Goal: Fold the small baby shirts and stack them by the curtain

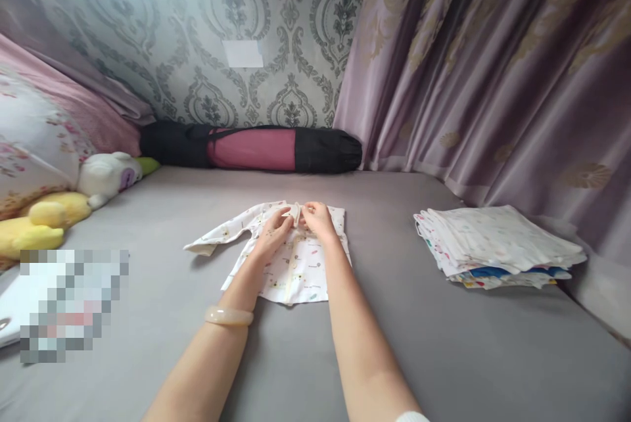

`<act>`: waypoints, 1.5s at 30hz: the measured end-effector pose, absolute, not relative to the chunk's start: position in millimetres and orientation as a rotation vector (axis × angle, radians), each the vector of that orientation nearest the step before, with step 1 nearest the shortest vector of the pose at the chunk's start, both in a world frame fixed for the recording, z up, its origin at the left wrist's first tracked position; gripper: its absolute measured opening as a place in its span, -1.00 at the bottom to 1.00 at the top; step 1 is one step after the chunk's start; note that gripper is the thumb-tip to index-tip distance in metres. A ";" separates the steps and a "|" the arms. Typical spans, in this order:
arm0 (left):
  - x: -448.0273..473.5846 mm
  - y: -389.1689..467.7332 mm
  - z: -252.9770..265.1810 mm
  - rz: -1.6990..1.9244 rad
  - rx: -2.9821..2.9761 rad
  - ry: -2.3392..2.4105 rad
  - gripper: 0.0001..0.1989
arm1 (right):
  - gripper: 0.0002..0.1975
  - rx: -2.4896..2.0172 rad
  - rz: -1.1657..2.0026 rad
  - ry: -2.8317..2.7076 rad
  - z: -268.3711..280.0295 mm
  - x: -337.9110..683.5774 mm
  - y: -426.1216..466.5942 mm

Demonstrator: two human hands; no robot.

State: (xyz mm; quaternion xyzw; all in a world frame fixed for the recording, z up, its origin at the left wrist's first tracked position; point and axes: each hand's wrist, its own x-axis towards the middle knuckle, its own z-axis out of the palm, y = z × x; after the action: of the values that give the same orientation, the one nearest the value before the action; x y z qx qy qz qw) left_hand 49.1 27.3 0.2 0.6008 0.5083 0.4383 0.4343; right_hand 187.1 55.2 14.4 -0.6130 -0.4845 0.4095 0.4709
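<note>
A small white long-sleeved baby shirt [305, 271] with a scattered print lies front up on the grey sheet. My left hand [276, 230] pinches the left side of its collar, fingers closed on the cloth. At the collar's other side my right hand [317, 217] is also closed, thumb and fingers together on the fabric near the neck opening. The sleeve on the left reaches out sideways; the one on the right does not show spread out. My forearms cover parts of the shirt's sides. A pale bangle [229, 316] circles my left wrist.
To the right stands a stack of folded printed clothes [503, 238]. A black and pink long bag [251, 148] lies along the wall. Plush toys [106, 175] and a floral pillow [34, 133] are at left, with a blurred flat item [73, 304] nearer. Purple curtains [468, 67] hang at right.
</note>
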 end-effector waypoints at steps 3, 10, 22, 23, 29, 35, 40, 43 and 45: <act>48.3 26.5 2.1 1.096 1.524 1.330 -0.43 | -0.86 -1.474 1.097 -1.151 14.7 187.0 55.0; 48.7 25.3 0.6 1.073 1.632 1.279 -0.55 | -0.79 -1.576 0.971 -1.176 23.3 203.2 50.7; 44.9 31.9 -6.6 1.156 1.732 1.389 -0.61 | -0.48 -1.942 0.660 -1.902 25.0 178.7 25.8; 44.7 32.5 -7.5 1.151 1.741 1.402 -0.62 | -0.46 -1.965 0.679 -1.908 24.1 176.4 24.4; 43.5 36.0 -11.7 1.075 1.787 1.493 -0.63 | -0.36 -2.035 0.695 -1.931 18.9 170.6 18.2; 42.3 35.6 -11.4 1.012 1.865 1.550 -0.59 | -0.33 -2.166 0.615 -1.840 13.8 175.3 20.4; 42.4 34.7 -11.0 1.007 1.888 1.569 -0.61 | -0.33 -2.279 0.559 -1.790 11.1 181.5 24.1; 42.3 34.8 -12.4 1.004 1.901 1.576 -0.63 | -0.33 -2.330 0.497 -1.766 9.8 184.5 25.1; 42.1 35.0 -13.6 1.005 1.916 1.570 -0.64 | -0.33 -2.359 0.465 -1.734 9.0 187.1 25.4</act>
State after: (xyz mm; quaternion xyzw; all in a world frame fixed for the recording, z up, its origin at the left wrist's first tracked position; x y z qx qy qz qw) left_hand 42.1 35.0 -13.6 0.6971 0.5714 0.3656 0.2321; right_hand 187.1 25.4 9.0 -0.7926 -0.5827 0.1563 0.0884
